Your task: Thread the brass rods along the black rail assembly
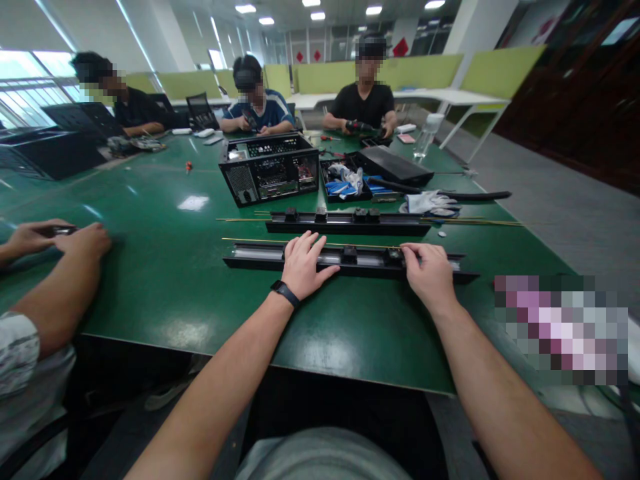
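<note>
Across the green table in front of me lies a long black channel rail (260, 254) with a pale strip inside and small black blocks (350, 255) set along it. My left hand (304, 263) rests flat on the rail with fingers spread, covering part of it. Over the rail's far edge runs a thin brass-coloured rod (250, 239). At the rod's right end, my right hand (430, 270) has thumb and fingers pinched together, seemingly on the rod, beside a black block (395, 255). Just behind lies a second black rail (345, 225) with similar blocks and thin rods (480, 222).
An open black computer case (270, 173) stands beyond the rails, beside a tray of gloves (345, 180). Another glove (433, 203) lies farther right. A neighbour's hands (75, 237) hold a small object at left. People sit across the table (165, 293); a blurred-out object (565, 327) lies at right.
</note>
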Available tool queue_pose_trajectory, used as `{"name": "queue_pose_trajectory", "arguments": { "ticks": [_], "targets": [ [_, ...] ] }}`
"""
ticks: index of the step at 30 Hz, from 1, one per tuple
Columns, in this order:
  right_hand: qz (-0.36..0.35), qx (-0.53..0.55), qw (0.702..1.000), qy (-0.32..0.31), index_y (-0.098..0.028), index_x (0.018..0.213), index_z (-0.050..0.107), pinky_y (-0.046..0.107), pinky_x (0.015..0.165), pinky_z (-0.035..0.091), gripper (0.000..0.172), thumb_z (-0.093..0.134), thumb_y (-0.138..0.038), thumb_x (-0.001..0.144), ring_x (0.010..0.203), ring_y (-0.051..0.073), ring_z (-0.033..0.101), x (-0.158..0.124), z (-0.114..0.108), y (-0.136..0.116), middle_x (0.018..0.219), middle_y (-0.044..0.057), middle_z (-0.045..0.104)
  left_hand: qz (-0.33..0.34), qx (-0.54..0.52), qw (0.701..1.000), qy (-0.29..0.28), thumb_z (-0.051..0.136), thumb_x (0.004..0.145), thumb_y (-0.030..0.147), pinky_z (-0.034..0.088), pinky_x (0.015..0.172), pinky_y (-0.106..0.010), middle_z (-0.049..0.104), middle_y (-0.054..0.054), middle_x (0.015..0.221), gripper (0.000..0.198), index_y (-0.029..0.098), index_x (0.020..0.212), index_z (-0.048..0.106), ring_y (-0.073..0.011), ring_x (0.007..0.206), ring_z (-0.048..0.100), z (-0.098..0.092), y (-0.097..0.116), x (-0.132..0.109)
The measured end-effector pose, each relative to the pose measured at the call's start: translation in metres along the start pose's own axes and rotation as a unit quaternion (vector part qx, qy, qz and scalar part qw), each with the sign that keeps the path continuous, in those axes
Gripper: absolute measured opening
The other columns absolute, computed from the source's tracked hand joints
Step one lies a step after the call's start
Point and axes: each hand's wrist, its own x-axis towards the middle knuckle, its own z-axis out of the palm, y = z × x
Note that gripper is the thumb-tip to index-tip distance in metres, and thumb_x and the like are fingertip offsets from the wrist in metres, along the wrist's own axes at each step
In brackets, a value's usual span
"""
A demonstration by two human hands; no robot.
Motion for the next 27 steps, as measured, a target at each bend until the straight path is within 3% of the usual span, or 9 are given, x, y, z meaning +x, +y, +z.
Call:
{"name": "queue_pose_trajectory", "arguments": {
  "ticks": [8, 20, 24, 27],
  "targets": [
    [-0.031, 0.027, 0.999, -0.015, -0.023, 0.103, 0.083, 0.049, 0.099, 0.054, 0.028, 0.058, -0.036, 0.102, 0.103, 0.029, 0.071, 0.001, -0.004, 0.002, 0.105, 0.009, 0.082, -0.007, 0.003, 1.000, -0.004, 0.082, 0.092, 0.053, 0.032, 0.130, -0.056, 0.061, -0.018, 0.158, 0.071, 0.019, 0.150, 0.062, -0.0375, 0.157, 0.047, 0.000, 0.001, 0.000],
    [0.044, 0.011, 0.998, -0.033, -0.024, 0.091, 0.075, 0.048, 0.097, 0.050, 0.023, 0.059, -0.038, 0.098, 0.102, 0.031, 0.065, 0.004, -0.004, -0.002, 0.100, 0.010, 0.079, -0.002, 0.000, 1.000, -0.001, 0.080, 0.093, 0.053, 0.032, 0.130, -0.056, 0.060, -0.017, 0.159, 0.070, 0.021, 0.152, 0.060, -0.0372, 0.157, 0.046, 0.001, 0.001, -0.001],
    [0.037, -0.025, 0.999, -0.027, -0.024, 0.087, 0.068, 0.049, 0.101, 0.046, 0.016, 0.057, -0.033, 0.095, 0.099, 0.030, 0.063, 0.007, -0.007, 0.008, 0.098, 0.012, 0.076, 0.000, -0.001, 1.000, -0.001, 0.079, 0.094, 0.054, 0.032, 0.130, -0.056, 0.060, -0.018, 0.159, 0.070, 0.021, 0.152, 0.060, -0.0373, 0.157, 0.046, 0.001, 0.001, -0.001],
    [0.072, -0.052, 0.996, -0.012, -0.024, 0.084, 0.065, 0.050, 0.100, 0.045, 0.015, 0.056, -0.032, 0.093, 0.097, 0.031, 0.062, 0.008, -0.010, 0.020, 0.096, 0.013, 0.074, 0.000, 0.000, 1.000, -0.001, 0.079, 0.093, 0.054, 0.031, 0.131, -0.055, 0.060, -0.018, 0.158, 0.070, 0.020, 0.152, 0.060, -0.0369, 0.157, 0.046, 0.002, 0.001, -0.001]
  ]
}}
